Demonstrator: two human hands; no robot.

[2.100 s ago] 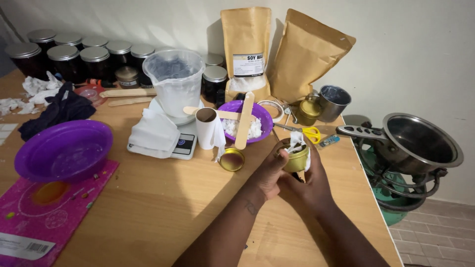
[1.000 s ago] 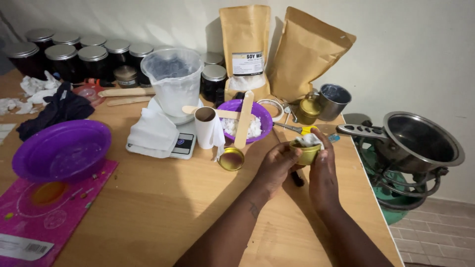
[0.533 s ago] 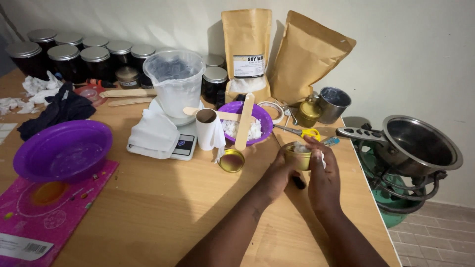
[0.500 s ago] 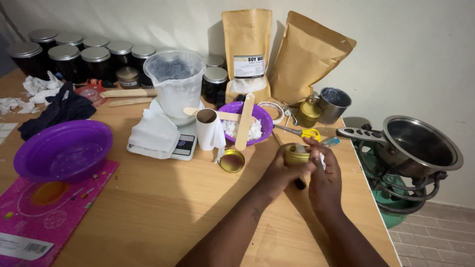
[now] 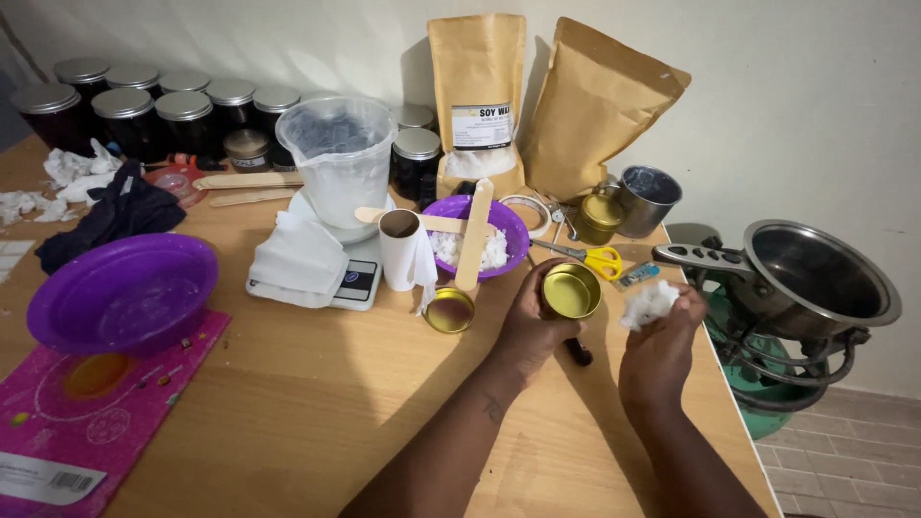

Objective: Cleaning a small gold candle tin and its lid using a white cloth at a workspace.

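Both hands grasp: left hand grips gold tin, right hand wadded tissue.

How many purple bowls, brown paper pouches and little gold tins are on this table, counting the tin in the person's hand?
Purple bowls: 2, a big one near the left edge and a smaller one with white flakes.
Brown paper pouches: 2, one with a label and one leaning beside it.
Gold tins: 2, one held in the left hand, one by the steel cup.
Total: 6

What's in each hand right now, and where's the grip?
Left hand grips the gold tin around its side wall; right hand pinches a crumpled white tissue in its fingertips.
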